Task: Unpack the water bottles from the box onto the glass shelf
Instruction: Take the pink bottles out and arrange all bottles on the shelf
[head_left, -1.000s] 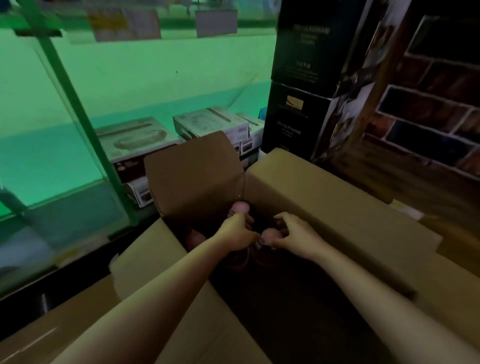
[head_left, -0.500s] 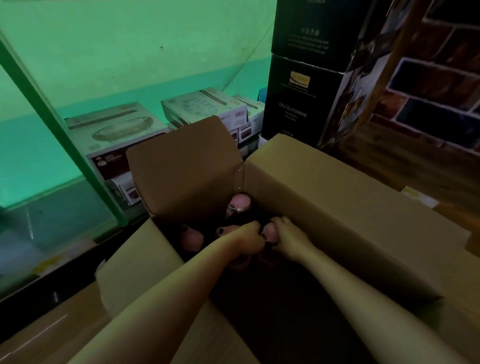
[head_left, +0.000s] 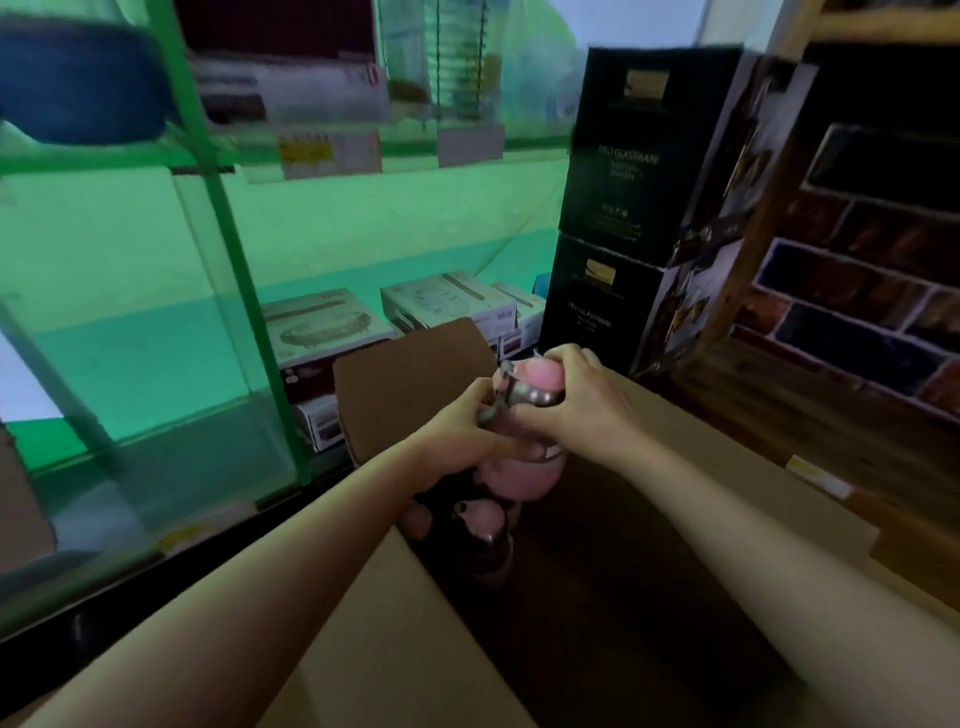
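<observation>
The glass shelf (head_left: 156, 426) is seen at far left, behind a green frame post (head_left: 244, 291), its lower pane lying well left of and somewhat below the raised bottle. Boxed goods (head_left: 322, 327) are stacked behind the glass.

The left hand (head_left: 457, 431) is closed around the neck and upper shoulder of a pink water bottle (head_left: 524, 462), fingers wrapped at a metal clasp or loop. The bottle is held roughly upright, long axis near vertical with the cap tipped slightly away from the camera, lifted clear above the open cardboard box (head_left: 426, 623).

The right hand (head_left: 576, 400) is clenched over the pink cap (head_left: 540, 376) from the right, so both hands are on the same bottle. Whether a second bottle is carried behind it cannot be told.

Below the held bottle, more bottles (head_left: 483, 519) are visible standing in the dark far corner of the box, caps up.

Judgement: the coming move is a carry to the left, across the raised box flap (head_left: 410, 384). The left hand lies nearer the shelf; the bottle should be kept upright for setting down on its base.

At right, black cartons (head_left: 639, 208) are stacked beside a brick wall (head_left: 857, 312).
</observation>
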